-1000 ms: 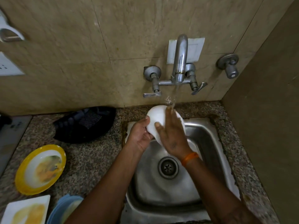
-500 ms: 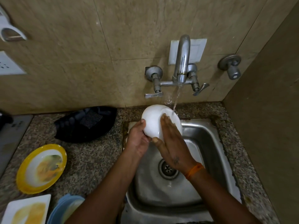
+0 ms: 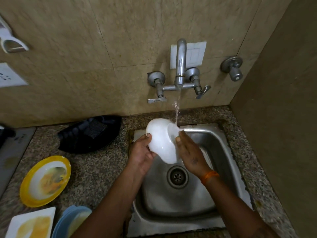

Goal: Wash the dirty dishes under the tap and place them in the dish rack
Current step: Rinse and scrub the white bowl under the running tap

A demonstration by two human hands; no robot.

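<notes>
White bowl (image 3: 161, 140) held over the back-left of the steel sink (image 3: 221, 152), base turned up toward the camera, tilted on its side. Since a second ago it has swung from under the right palm to a more side-on pose, and the stream from the tap (image 3: 180, 66) now strikes its foot ring at 12 o'clock rather than the back of the hand. Judgement: rinse of the outside underway, inside not visible; racking not yet begun.

Left hand (image 3: 142, 152) cups the bowl's wall from 8 o'clock, fingers curled round the rim side. Right hand (image 3: 190, 152) lies flat, fingers straight, pressed against the bowl's base side at 3 o'clock; it has slid lower and off the top.

Black dish rack (image 3: 89, 133) on the bench (image 3: 96, 169) at 9 o'clock of the bowl, holding no dish visible. Further out, 7–8 o'clock: yellow-rimmed plate (image 3: 45, 181), white square plate (image 3: 30, 224), blue plates (image 3: 72, 219), all food-smeared, unwashed.

Writing: faint embossing on the left tap lever (image 3: 157, 100), unreadable. No brands legible.
</notes>
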